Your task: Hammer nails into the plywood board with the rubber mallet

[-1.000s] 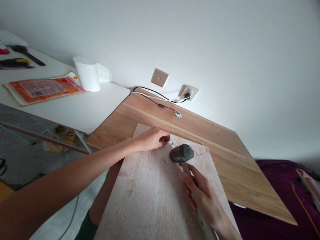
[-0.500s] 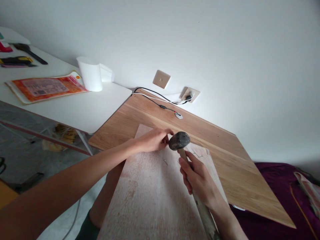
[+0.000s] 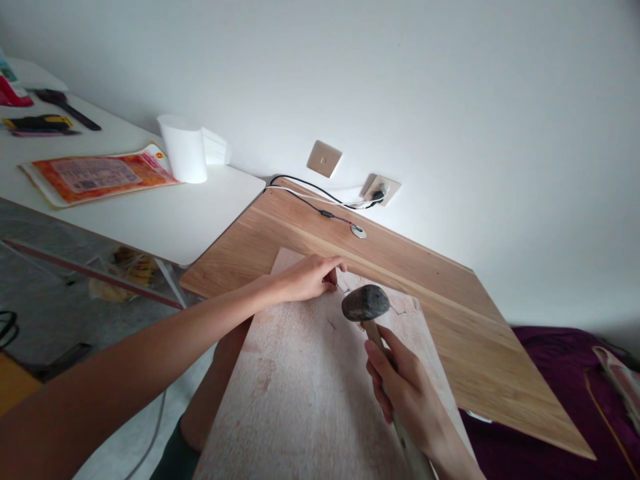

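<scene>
My right hand [image 3: 403, 377] is closed round the wooden handle of a hammer [image 3: 367, 303], whose dark, worn, rounded head is raised over a pale wooden board [image 3: 300, 380]. My left hand [image 3: 315, 277] rests at the board's far part, thumb and finger pinched at a thin metal nail [image 3: 343, 289]; much of it is hidden by the fingers. Just right of the hammer head lies a bent thin metal piece [image 3: 399, 309]. Another small thin piece [image 3: 331, 325] shows on the board nearer to me.
Beneath the board is a brown wooden tabletop [image 3: 450, 320] with cables [image 3: 320, 195] running to a wall socket [image 3: 383, 189]. On the white table [image 3: 185, 227] at left stand a white paper roll [image 3: 183, 150], an orange packet [image 3: 100, 175], a yellow-black cutter [image 3: 40, 123] and a dark brush-like tool [image 3: 67, 108].
The hammer and my right hand have moved slightly down and to the right, away from my left fingers. My left hand has stayed almost in place.
</scene>
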Demonstrator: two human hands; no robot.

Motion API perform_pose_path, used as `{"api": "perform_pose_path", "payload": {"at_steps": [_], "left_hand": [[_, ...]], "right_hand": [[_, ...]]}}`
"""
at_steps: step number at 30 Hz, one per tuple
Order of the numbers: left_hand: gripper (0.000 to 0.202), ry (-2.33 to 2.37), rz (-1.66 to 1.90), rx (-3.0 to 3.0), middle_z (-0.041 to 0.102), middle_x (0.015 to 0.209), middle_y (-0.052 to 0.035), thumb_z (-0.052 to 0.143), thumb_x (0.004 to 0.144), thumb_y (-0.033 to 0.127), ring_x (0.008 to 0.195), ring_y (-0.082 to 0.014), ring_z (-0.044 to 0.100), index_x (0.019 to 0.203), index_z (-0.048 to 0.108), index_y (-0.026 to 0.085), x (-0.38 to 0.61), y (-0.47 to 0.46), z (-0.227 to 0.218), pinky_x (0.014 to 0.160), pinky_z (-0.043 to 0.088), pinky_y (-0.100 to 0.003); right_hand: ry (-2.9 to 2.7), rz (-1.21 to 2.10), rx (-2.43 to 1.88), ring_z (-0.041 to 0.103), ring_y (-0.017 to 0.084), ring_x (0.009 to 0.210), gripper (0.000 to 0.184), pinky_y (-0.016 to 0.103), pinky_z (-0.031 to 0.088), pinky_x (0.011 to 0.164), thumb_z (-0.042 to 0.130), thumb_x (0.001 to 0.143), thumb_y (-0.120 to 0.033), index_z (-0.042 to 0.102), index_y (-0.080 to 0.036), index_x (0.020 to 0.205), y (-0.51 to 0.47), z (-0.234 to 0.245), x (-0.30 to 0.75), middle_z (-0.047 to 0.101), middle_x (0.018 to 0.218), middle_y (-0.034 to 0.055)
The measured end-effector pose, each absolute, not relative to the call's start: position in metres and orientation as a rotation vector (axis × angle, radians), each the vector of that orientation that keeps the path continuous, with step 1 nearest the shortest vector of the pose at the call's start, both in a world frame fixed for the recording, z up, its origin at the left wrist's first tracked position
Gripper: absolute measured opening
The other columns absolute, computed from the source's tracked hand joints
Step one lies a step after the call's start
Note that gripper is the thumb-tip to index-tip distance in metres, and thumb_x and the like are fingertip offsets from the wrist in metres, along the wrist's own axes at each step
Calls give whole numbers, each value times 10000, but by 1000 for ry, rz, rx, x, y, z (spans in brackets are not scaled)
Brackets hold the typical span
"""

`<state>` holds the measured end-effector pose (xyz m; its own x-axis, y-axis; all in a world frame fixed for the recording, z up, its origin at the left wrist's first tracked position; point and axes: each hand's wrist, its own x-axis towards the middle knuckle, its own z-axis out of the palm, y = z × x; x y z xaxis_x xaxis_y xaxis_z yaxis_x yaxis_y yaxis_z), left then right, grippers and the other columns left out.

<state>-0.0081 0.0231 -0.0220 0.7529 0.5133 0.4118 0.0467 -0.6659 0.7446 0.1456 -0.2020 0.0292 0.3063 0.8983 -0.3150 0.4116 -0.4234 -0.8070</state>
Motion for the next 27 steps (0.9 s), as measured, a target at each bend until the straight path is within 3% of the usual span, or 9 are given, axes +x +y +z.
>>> {"api": "perform_pose_path", "payload": {"at_steps": [7,12,18,27], "left_hand": [[367,333,805,2225,805,897,-29,650,876,-38,830,-156,760,1177,669,171,-9,27,-26,736,513,-240],[429,340,775,2171,816,934,-59,645,902,-28,840,-165,773,1292,651,149,-11,23,-21,738,530,-248],[494,471,782,2210,803,928,-51,793,852,25,812,-167,745,1311,651,138,-9,21,-20,753,531,-270],[454,383,803,2190,804,930,-30,679,881,-44,833,-147,757,1277,637,173,-7,24,-28,786,541,-258]], "right_hand": [[-1243,959,-1885,429,63,386,594,189,330,356,556,979,-722,554,-186,1235,-173,47,137,497,632,-95],[-1286,949,-1912,439,64,385,526,189,334,359,556,991,-683,570,-184,1159,-165,38,139,507,628,-87],[-1189,976,-1977,441,83,391,669,202,357,353,555,960,-762,546,-176,1284,-188,34,141,488,616,-94],[-1166,1001,-1955,438,86,385,757,206,345,349,582,940,-767,539,-154,1383,-193,31,141,501,610,-90]]}}
